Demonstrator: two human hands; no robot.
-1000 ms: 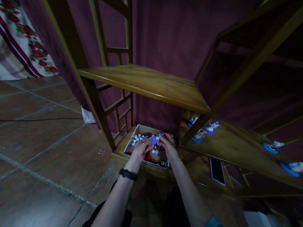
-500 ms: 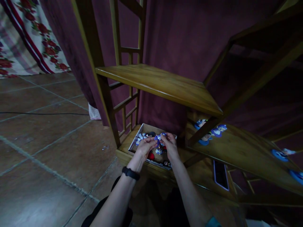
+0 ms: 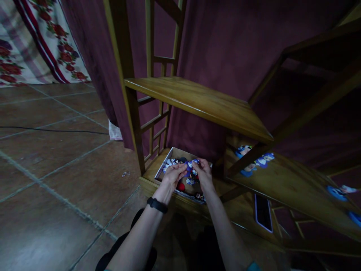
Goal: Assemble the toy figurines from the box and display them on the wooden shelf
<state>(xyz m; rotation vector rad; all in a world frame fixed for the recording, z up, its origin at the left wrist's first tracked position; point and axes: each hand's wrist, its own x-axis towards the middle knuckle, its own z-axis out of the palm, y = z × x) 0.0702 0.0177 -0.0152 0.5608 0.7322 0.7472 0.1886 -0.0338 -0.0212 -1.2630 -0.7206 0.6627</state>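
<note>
Between my two hands is a small purple-and-white figurine (image 3: 189, 165), held just above a shallow cardboard box (image 3: 171, 151). My left hand (image 3: 174, 175) pinches its left side, and the fingers of my right hand (image 3: 203, 172) close on its right side. In the box lie several small figurines, among them white-and-blue ones (image 3: 170, 162) at the left and one (image 3: 190, 181) below my fingers. A red round piece (image 3: 181, 186) sits near the box's front edge. My hands hide part of the box's contents.
The box stands on the bottom board of a wooden shelf unit, beneath a higher shelf (image 3: 197, 98). On the right shelf (image 3: 284, 177) stand blue-based figurines (image 3: 248, 169) and a purple one (image 3: 265, 160). A phone (image 3: 263, 212) lies lower right. A cable (image 3: 56, 130) crosses the floor.
The camera view has shifted slightly, so the shelf appears a little further right. The purple figurine has turned somewhat between my fingers; both hands stay above the box.
</note>
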